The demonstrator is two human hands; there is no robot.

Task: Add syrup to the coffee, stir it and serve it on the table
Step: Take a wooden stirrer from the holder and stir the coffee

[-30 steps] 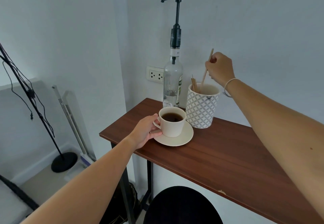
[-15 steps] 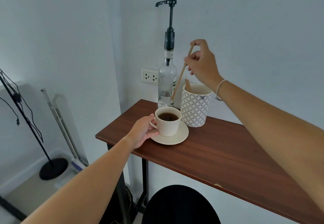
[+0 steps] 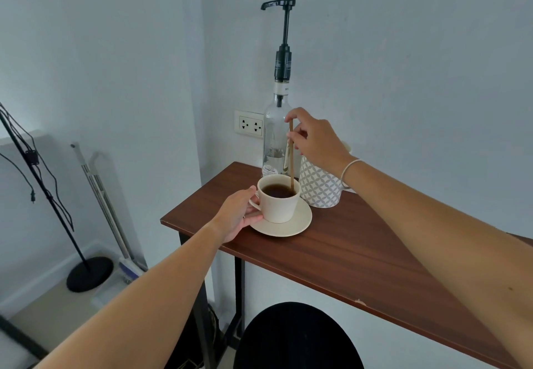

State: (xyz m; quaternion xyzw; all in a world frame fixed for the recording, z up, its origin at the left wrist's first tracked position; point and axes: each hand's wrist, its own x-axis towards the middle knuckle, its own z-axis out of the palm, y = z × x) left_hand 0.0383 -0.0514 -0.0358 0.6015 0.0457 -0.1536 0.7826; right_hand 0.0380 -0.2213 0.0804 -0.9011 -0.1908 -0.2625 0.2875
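Cream-coloured cup (image 3: 279, 204) stands upright on a matching saucer (image 3: 291, 223), near the left end of a dark wood-grain table (image 3: 360, 256). Dark coffee (image 3: 279, 191) fills the cup close to the rim. Left hand (image 3: 238, 215) is closed on the cup's handle side, fingers at the handle and the thumb lying on the saucer edge. Right hand (image 3: 314, 137) pinches a thin wooden stir stick (image 3: 291, 158) between thumb and fingertips; the stick is nearly upright, its lower end inside the cup at the right side of the coffee. How deep the tip reaches cannot be told. Behind the cup, against the wall, stands a clear glass syrup bottle (image 3: 274, 143) with a tall black pump, its plunger raised. Just right of the cup sits a white patterned holder (image 3: 320, 188), partly hidden by the right wrist. A wall socket (image 3: 249, 123) sits left of the bottle.
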